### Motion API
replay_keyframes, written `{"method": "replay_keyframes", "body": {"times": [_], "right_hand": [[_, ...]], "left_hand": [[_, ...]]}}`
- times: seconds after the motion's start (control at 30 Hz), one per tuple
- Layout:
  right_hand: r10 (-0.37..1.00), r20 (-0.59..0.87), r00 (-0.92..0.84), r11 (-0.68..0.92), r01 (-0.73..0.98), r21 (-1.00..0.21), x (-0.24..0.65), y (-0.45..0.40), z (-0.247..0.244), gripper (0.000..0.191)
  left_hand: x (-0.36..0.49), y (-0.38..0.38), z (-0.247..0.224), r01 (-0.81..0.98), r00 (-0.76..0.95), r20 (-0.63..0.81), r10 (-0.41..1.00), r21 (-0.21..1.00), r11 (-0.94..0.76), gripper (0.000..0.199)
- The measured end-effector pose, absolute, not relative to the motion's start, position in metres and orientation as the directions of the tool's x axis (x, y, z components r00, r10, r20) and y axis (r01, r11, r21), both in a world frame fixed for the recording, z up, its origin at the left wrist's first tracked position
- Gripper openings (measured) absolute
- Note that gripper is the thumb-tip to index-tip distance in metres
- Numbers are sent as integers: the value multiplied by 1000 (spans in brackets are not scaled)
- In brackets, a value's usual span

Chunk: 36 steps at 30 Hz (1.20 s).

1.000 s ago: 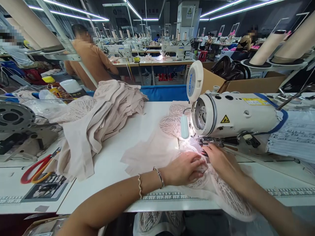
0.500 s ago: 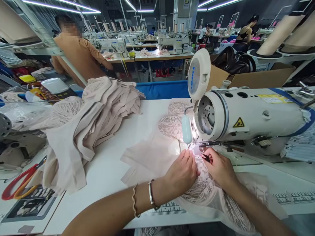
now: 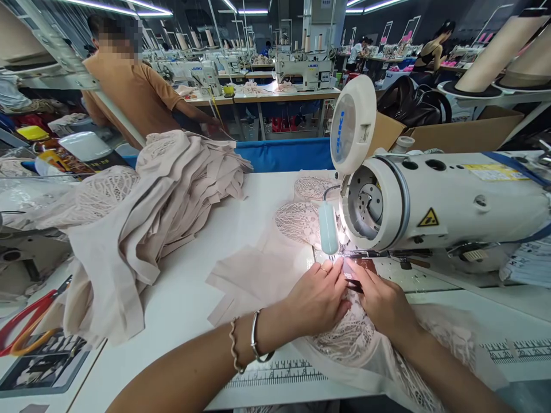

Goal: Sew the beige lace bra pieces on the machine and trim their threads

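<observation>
Beige lace fabric point(image 3: 344, 338) lies under the sewing machine point(image 3: 447, 201) and spills over the table's front edge. Close to the lit needle area, my left hand point(image 3: 316, 295) pinches the fabric with its fingers together. My right hand point(image 3: 383, 298) is closed, its fingertips meeting the left ones at the same spot. Within its grip are dark thread snips point(image 3: 355, 285), mostly hidden by the fingers. A pale green lamp point(image 3: 328, 229) hangs just beyond both hands. The needle itself is hard to make out.
A heap of beige cut pieces point(image 3: 172, 195) lies on the left. Scissors with red and orange handles point(image 3: 32, 321) rest beside it. A printed ruler point(image 3: 279, 374) runs along the front edge. Thread cones point(image 3: 501, 54) stand at right. A person in a tan shirt point(image 3: 129, 94) works ahead.
My right hand has moved up and left to join the left fingers, and the snips are now more covered. The view has shifted slightly. The person ahead has stretched out an arm.
</observation>
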State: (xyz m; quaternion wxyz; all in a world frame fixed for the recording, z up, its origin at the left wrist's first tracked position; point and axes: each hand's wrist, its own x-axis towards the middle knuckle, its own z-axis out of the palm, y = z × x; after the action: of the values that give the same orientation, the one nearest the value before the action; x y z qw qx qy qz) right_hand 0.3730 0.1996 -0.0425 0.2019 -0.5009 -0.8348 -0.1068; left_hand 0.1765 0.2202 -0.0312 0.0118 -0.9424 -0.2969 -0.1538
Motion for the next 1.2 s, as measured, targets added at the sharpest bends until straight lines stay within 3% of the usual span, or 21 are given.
{"method": "replay_keyframes", "body": {"times": [0.23,0.43,0.8,1.2], "right_hand": [[784,398,-477,493,867,67,372,199,-40,59],[825,367,-431,452,891,29,372,199,-41,66],[839,362,-406,430,903,17,369,201,-38,63],[855,345,-387,412,911,-1,367,201,-37,65]], "left_hand": [[175,222,-33,563,758,322,567,115,-818,58],[175,219,-36,590,749,339,570,51,-806,59],[173,225,-28,605,744,264,613,123,-787,53],[171,223,-30,624,747,285,600,8,-781,59]]}}
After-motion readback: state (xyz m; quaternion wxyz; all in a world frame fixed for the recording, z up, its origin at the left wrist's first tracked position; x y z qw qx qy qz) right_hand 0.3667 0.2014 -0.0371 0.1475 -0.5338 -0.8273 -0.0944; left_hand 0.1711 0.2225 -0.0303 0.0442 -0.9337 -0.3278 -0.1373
